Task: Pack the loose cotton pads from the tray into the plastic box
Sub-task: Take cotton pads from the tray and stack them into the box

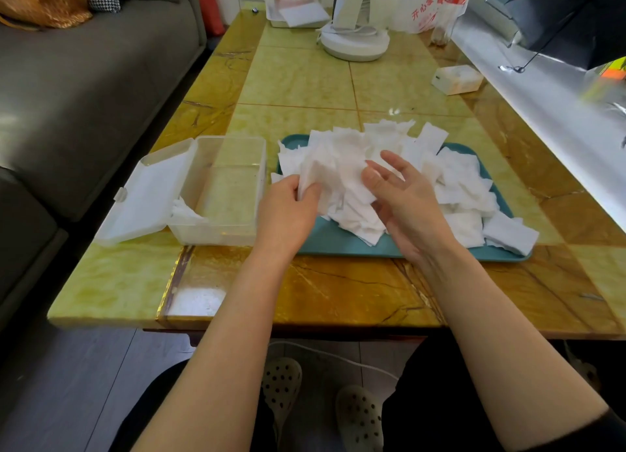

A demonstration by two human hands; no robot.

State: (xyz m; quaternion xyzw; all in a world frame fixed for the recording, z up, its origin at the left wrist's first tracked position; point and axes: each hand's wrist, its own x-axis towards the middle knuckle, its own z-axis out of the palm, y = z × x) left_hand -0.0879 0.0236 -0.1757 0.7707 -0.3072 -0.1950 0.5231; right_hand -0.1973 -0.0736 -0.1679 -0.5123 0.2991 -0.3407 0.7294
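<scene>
The loose white cotton pads [454, 187] lie heaped on a teal rectangular plastic tray [338, 241]. At the heap's left side, the left hand [288, 211] grips a bunch of them, fingers curled round it. The right hand [403, 197] hovers just beside, fingers loosely spread, thumb touching that bunch. Touching the tray's left edge stands a clear plastic box [216, 236], its hinged lid [149, 201] lying open, a few pads in its near-left corner. All rest on a yellow marble-patterned table [338, 289].

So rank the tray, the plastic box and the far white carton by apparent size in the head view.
1. tray, largest
2. plastic box, next
3. white carton, smallest, though it lies farther from the camera, so its true size is unsure
</scene>
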